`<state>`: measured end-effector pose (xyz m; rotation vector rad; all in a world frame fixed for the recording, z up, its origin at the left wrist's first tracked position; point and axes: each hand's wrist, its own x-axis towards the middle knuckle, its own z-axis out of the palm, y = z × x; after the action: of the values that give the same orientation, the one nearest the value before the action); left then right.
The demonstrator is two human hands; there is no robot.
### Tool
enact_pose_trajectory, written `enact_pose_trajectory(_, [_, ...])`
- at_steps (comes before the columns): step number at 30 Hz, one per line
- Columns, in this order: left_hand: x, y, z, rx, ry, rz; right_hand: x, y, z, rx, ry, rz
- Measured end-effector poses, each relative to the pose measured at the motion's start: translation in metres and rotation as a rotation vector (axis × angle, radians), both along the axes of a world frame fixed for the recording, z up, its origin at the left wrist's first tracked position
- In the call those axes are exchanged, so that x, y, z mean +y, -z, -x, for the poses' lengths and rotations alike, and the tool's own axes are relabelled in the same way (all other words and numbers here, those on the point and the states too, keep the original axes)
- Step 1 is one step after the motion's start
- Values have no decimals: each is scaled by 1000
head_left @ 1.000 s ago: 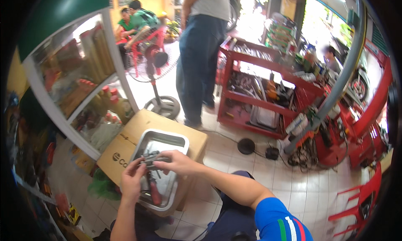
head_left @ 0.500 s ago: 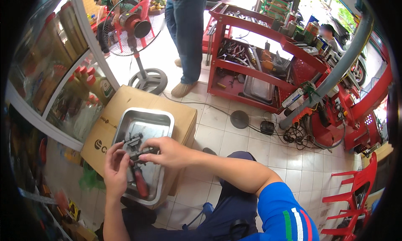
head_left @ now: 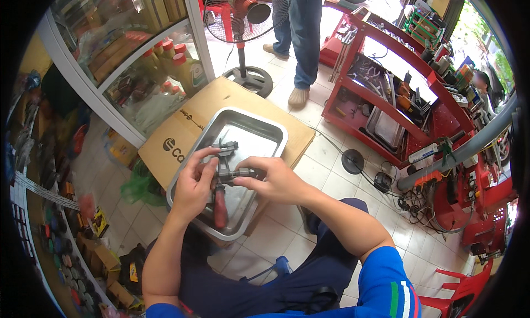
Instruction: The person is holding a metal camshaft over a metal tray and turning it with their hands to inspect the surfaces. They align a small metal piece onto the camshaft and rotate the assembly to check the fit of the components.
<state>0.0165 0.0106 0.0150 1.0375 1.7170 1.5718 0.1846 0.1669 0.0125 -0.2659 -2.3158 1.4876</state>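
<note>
Between my two hands is a small dark grey metal part (head_left: 236, 174) with a rod-like section, held above a steel tray (head_left: 282, 136). The thumb and fingers of my right hand (head_left: 276, 180) pinch its right end. My left hand (head_left: 194, 184) has its fingers curled closed at the left side of the part, where they hide some of it. Another grey metal piece (head_left: 227, 147) shows just beyond the left fingertips; whether it joins the held part I cannot tell. A screwdriver with a red handle (head_left: 220, 208) lies in the tray below my hands.
The tray sits on a cardboard box (head_left: 165, 134). Beyond it stand a glass cabinet with bottles (head_left: 185, 69), a pedestal fan (head_left: 243, 47) and a person in jeans (head_left: 305, 42). To the right are a red tool cart (head_left: 345, 91) and cables (head_left: 411, 202) on the tiled floor.
My view has swung left, so the tray, box and cart appear farther right. Both hands remain closed at the metal part, with only slight finger movement.
</note>
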Motion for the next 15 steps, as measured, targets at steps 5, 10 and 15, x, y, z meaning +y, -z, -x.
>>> enact_pose_trajectory(5, [4, 8, 8, 92, 78, -36, 5, -1, -5, -42, 59, 96])
enact_pose_trajectory(10, [7, 0, 3, 226, 146, -14, 12, 2, -14, -65, 116, 148])
enact_pose_trajectory(15, [7, 4, 5, 122, 152, 5, 13, 0, -12, -36, 96, 60])
